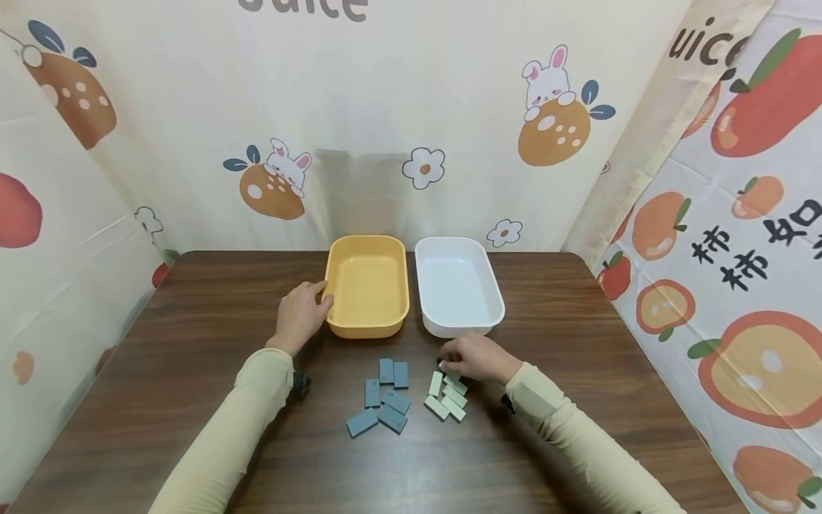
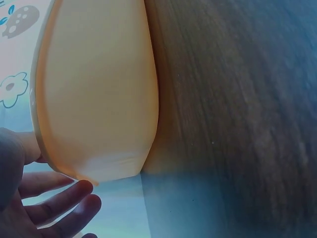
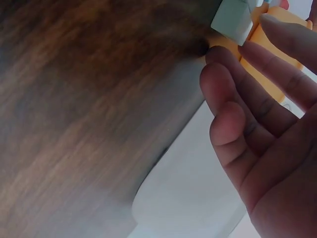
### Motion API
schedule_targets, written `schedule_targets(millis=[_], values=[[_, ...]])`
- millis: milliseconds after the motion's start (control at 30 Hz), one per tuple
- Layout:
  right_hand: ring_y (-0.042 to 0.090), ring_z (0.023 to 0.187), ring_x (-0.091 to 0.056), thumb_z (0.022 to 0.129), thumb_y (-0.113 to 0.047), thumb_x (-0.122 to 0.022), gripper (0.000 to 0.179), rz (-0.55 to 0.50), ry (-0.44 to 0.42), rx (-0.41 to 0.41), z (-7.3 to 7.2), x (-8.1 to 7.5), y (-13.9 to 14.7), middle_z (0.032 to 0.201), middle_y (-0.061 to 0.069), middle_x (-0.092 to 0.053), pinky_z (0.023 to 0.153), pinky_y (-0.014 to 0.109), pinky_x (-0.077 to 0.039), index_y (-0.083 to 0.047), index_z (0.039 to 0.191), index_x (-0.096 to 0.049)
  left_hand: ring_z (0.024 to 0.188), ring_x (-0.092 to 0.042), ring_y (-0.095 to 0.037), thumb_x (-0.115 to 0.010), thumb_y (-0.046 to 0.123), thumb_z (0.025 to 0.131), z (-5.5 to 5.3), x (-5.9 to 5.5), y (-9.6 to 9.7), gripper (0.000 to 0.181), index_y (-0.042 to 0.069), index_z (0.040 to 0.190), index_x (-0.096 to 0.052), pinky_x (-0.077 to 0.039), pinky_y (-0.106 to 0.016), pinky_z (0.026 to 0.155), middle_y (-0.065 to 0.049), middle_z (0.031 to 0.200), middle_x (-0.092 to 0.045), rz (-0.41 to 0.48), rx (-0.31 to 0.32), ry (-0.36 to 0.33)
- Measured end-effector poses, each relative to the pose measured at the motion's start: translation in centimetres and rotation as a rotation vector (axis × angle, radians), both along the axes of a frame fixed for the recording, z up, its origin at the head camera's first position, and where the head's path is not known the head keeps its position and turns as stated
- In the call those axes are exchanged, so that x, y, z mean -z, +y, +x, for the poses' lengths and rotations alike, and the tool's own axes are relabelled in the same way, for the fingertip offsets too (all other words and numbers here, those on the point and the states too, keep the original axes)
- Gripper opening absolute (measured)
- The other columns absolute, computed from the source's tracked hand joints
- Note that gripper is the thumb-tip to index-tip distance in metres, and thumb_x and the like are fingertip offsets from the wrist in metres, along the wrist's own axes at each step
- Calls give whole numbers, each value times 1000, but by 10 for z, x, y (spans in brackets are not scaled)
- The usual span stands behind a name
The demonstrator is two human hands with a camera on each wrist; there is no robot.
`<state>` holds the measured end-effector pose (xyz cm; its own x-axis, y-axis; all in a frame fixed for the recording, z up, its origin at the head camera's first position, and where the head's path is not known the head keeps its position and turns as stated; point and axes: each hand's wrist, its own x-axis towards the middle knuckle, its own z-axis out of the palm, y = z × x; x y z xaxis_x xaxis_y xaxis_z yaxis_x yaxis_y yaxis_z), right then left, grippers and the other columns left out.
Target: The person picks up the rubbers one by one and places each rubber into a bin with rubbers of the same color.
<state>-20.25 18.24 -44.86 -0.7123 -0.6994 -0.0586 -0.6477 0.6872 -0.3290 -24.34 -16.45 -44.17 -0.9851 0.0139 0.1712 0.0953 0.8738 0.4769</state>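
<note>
My left hand (image 1: 302, 314) is at the left side of the yellow plastic bin (image 1: 407, 285), pinching its rim between thumb and fingers. In the left wrist view the bin's wall (image 2: 99, 89) rises beside the fingers (image 2: 62, 206). My right hand (image 1: 478, 357) reaches down to the pale green blocks (image 1: 437, 407), just in front of the white bin (image 1: 459, 289). At its fingertips it pinches one pale green block (image 3: 233, 21), also seen in the right wrist view. The other fingers (image 3: 220, 89) are bent. Several flat blue-grey blocks (image 1: 393, 419) lie between the two hands.
Both bins stand side by side at the back of the dark wooden table (image 1: 212, 343). A printed curtain (image 1: 411, 93) hangs behind the table's rear edge, with more printed cloth (image 1: 738, 235) along the right side.
</note>
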Motion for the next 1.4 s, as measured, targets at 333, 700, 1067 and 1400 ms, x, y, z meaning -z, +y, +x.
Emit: schedule_targets(millis=[333, 700, 1067, 1400], values=[[0, 59, -46, 89, -18, -68, 15, 8, -47, 14, -1, 2, -3, 72, -7, -63, 57, 19, -41, -10, 101, -75, 87, -62, -34, -54, 20, 94, 2, 4, 0, 37, 1, 124, -66, -48, -50, 78, -20, 109, -69, 27, -1, 90], [3, 63, -46, 88, -15, -70, 16, -6, -64, 21, 0, 2, -5, 75, -4, -60, 58, 19, -40, -7, 101, -74, 80, -59, -32, -53, 17, 94, 4, 5, 0, 35, 2, 122, -67, -48, -50, 76, -19, 107, -71, 47, 11, 134], [6, 69, -49, 87, -9, -68, 13, -15, -18, 1, 2, 5, -3, 83, 2, -63, 60, 18, -41, -7, 97, -76, 87, -65, -39, -55, 15, 93, 3, 7, -2, 32, 2, 120, -68, -50, -54, 78, -20, 112, -70, 53, 16, 128], [6, 68, -49, 85, -8, -68, 13, -27, -7, -14, 4, 3, -1, 81, 2, -64, 61, 18, -41, -6, 95, -76, 82, -63, -37, -57, 13, 92, 2, 5, -1, 30, 2, 117, -70, -49, -49, 71, -20, 108, -72, 45, 21, 148]])
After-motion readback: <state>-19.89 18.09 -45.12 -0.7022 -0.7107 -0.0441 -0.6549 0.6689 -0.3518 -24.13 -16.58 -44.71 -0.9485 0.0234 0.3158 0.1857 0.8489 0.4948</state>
